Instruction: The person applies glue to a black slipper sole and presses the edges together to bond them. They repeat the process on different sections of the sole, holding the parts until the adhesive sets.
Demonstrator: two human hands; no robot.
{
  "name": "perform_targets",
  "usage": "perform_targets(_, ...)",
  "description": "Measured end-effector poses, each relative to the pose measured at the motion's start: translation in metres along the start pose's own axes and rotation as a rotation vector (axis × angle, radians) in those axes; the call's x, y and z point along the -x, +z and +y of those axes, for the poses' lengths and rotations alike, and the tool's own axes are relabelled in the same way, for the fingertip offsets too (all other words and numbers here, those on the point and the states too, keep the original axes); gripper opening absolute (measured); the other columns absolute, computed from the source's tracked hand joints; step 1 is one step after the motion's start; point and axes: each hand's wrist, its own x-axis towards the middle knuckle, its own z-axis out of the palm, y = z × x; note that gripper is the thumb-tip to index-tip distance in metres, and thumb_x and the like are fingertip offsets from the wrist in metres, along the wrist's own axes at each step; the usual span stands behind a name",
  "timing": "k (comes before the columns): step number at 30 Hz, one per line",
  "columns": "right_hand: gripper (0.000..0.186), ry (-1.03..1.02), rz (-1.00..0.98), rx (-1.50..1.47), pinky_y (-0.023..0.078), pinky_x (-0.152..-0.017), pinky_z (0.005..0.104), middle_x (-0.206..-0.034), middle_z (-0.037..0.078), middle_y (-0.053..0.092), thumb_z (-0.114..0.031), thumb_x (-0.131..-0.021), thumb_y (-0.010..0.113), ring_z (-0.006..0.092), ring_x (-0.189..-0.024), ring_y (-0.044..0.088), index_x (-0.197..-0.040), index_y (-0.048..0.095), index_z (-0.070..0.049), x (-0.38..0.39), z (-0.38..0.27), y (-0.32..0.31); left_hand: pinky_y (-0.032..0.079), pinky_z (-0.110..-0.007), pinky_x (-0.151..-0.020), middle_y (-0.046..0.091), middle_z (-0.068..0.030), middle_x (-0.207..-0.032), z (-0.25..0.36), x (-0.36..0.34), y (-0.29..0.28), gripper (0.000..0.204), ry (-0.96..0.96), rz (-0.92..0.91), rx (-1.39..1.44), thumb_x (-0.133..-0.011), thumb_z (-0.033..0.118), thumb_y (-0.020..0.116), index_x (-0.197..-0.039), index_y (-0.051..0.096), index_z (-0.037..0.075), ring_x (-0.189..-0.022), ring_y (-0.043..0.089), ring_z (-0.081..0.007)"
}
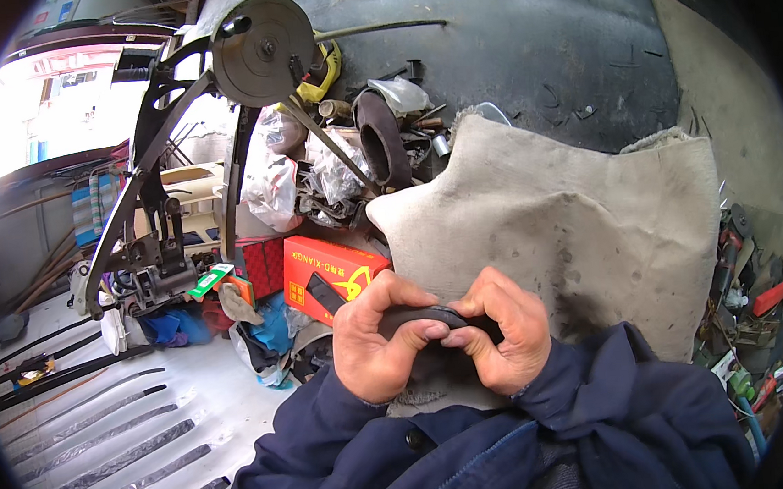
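Both my hands meet low in the middle of the view, pinching a black, curved, rubbery-looking piece. My left hand has its thumb and bent forefinger closed on the left part. On the other end, my right hand grips with thumb and fingers. The thumb tips nearly touch at the middle of the piece. Much of it is hidden by my fingers, so its exact kind cannot be told. Below and behind it, a stained beige cloth lies across my lap. A red box sits just beyond my left hand.
At the left stands a black hand-cranked metal machine with a round wheel. Plastic bags, a dark shoe-like item and scraps are heaped beyond the box. Dark strips lie at lower left. Tools, including a red-handled one, lie at right.
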Motion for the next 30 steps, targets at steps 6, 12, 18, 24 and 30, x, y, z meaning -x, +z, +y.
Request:
perform_targets(6, 0.029, 0.077, -0.043, -0.218, 0.051, -0.071, 0.0312, -0.094, 0.009, 0.064, -0.012, -0.084, 0.086, 0.02, -0.081, 0.066, -0.105, 0.07, -0.001, -0.012, -0.032, 0.015, 0.051, -0.025, -0.083, 0.07, -0.0069, -0.094, 0.012, 0.006, -0.02, 0.019, -0.028, 0.094, 0.285, -0.088, 0.003, 0.075, -0.103, 0.064, -0.001, -0.088, 0.063, -0.0102)
perform_targets(12, 0.044, -0.156, -0.07, -0.199, 0.052, -0.076, 0.0296, -0.099, 0.011, 0.064, -0.017, -0.081, 0.09, 0.0191, -0.086, 0.065, -0.115, 0.068, -0.001, -0.017, -0.08, 0.025, 0.053, -0.029, -0.085, 0.065, -0.0099, -0.102, 0.036, 0.025, -0.035, 0.037, 0.088, 0.028, 0.615, -0.091, 0.024, 0.08, -0.11, 0.059, 0.001, -0.093, 0.065, -0.0169)
perform_targets(18, 0.043, -0.148, -0.042, 0.001, 0.055, -0.07, 0.035, -0.098, 0.012, 0.065, -0.032, -0.087, 0.084, 0.0266, -0.082, 0.068, -0.114, 0.068, -0.003, -0.006, -0.09, 0.016, 0.058, -0.034, -0.085, 0.067, -0.0092, -0.108, 0.017, 0.026, -0.018, 0.031, 0.077, -0.054, 0.897, -0.098, 0.021, 0.074, -0.116, 0.057, 0.003, -0.095, 0.069, -0.0189)
perform_targets(24, 0.042, -0.298, 0.08, 0.193, 0.054, -0.075, 0.0423, -0.1, 0.015, 0.066, -0.033, -0.092, 0.077, 0.0355, -0.085, 0.068, -0.12, 0.068, -0.003, -0.006, -0.094, -0.007, 0.058, -0.032, -0.083, 0.067, -0.0087, -0.107, 0.019, 0.002, 0.009, 0.018, 0.134, -0.095, 0.929, -0.105, 0.016, 0.064, -0.117, 0.057, 0.004, -0.093, 0.069, -0.0179)
perform_targets(30, 0.035, -0.211, 0.155, 0.432, 0.052, -0.068, 0.0452, -0.089, 0.013, 0.067, -0.037, -0.094, 0.073, 0.0362, -0.074, 0.066, -0.102, 0.071, -0.003, 0.0, -0.089, -0.047, 0.054, -0.028, -0.084, 0.067, -0.007, -0.107, 0.015, -0.03, 0.053, 0.019, 0.11, -0.143, 0.898, -0.104, 0.014, 0.065, -0.118, 0.057, 0.003, -0.093, 0.066, -0.0134)
